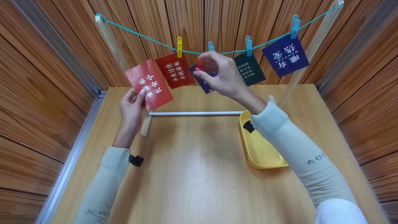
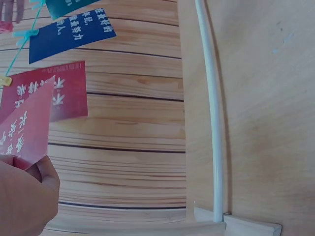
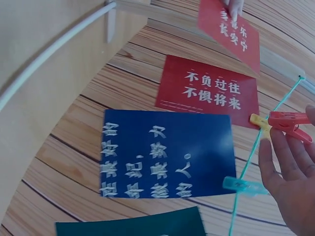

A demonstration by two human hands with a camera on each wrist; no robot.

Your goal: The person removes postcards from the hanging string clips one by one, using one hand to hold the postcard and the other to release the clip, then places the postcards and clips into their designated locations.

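Observation:
My left hand [image 1: 132, 107] pinches a red card [image 1: 160, 98] with white characters by its lower left edge, just below the left part of a green string [image 1: 140, 35]. In my right hand [image 1: 227, 73], a red clothespin [image 3: 288, 118] is held between thumb and fingers, close to the string's middle. Beside the held card hangs another red card [image 1: 174, 71] under a yellow clothespin [image 1: 179, 46]. A blue card [image 3: 167, 152], partly covered by my right hand in the head view, hangs from a light blue clothespin [image 3: 241, 185].
Farther right hang a dark green card [image 1: 250, 68] and a navy card [image 1: 286, 59], both from blue clothespins. Wooden posts [image 1: 112, 43] carry the string, with a white rod [image 1: 196, 113] across the base. Under my right forearm stands a yellow basket [image 1: 253, 158].

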